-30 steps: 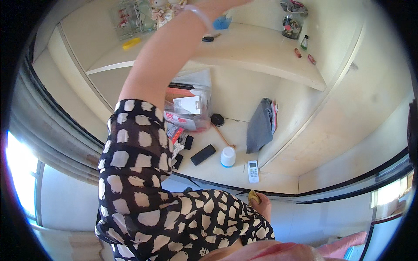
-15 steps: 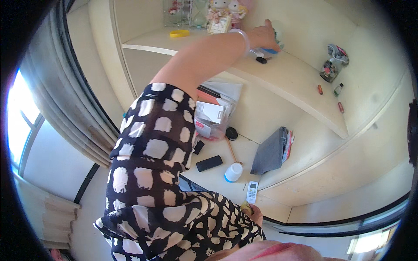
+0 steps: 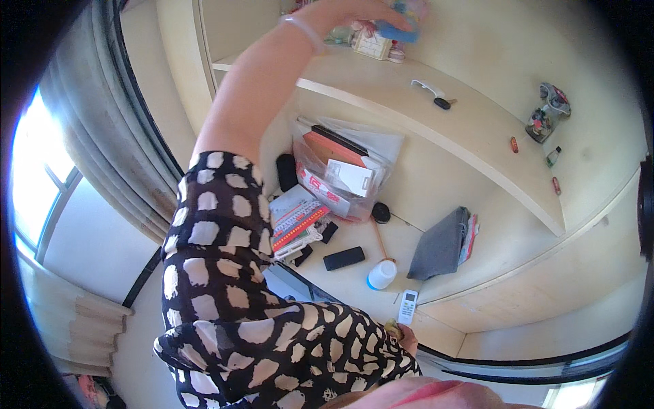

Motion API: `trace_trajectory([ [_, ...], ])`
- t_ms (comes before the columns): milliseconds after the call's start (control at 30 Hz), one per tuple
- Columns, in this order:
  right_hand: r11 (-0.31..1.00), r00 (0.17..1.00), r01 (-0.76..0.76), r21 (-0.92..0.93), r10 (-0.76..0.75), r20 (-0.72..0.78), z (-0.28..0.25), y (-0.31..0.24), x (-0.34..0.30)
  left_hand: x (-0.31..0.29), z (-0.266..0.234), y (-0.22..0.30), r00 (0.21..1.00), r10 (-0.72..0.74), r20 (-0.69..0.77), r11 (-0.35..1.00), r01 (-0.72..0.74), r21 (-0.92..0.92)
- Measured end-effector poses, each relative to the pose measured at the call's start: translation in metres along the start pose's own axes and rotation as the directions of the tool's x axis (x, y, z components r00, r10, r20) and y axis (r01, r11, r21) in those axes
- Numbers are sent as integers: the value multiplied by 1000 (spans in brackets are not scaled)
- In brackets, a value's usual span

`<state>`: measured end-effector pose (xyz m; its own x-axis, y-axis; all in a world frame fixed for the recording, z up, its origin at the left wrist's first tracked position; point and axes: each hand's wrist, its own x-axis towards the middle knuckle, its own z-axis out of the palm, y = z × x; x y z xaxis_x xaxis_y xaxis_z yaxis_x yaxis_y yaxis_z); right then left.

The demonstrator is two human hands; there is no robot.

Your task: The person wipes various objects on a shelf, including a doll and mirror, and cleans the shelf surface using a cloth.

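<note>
"Blue ornament (image 3: 397, 33), where now?"
"One o'clock, the left hand's (image 3: 361, 9) grip clamped on it. Half a second ago it was beside the black key (image 3: 443, 103); now it's carried away from there."
"Right hand (image 3: 408, 339)?"
"Five o'clock, clutching a yellow cloth (image 3: 392, 330)."

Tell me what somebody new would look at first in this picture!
Probably the raised left hand at the top, gripping a blurry blue thing above the upper shelf. Next, perhaps the black-and-white patterned sleeve at the left. Then the see-through plastic bag on the lower surface, near the middle.
</note>
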<state>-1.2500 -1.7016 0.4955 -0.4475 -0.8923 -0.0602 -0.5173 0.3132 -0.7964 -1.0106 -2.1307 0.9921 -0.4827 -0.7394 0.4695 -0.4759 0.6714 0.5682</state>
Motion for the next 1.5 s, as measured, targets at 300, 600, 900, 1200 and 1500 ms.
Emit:
trace_trajectory([
  [300, 998, 982, 12, -57, -1, 190, 29, -38, 34, -13, -97, -182, 910, -123, -395, 930, 244, 273],
  [600, 987, 976, 155, -40, -146, 164, 73, -61, 46, -13, -116, -235, 889, -218, -402, 805, 397, 441],
  [900, 991, 980, 125, -40, -118, 158, 93, -72, 53, -14, -122, -236, 888, -243, -392, 724, 434, 536],
  [1200, 989, 978, 139, -43, -130, 162, 100, -60, 48, -26, -115, -196, 885, -274, -378, 436, 464, 771],
  [1500, 987, 985, 121, -102, -106, 137, 81, -79, 34, -33, -109, -166, 903, -159, -399, 622, 405, 670],
])
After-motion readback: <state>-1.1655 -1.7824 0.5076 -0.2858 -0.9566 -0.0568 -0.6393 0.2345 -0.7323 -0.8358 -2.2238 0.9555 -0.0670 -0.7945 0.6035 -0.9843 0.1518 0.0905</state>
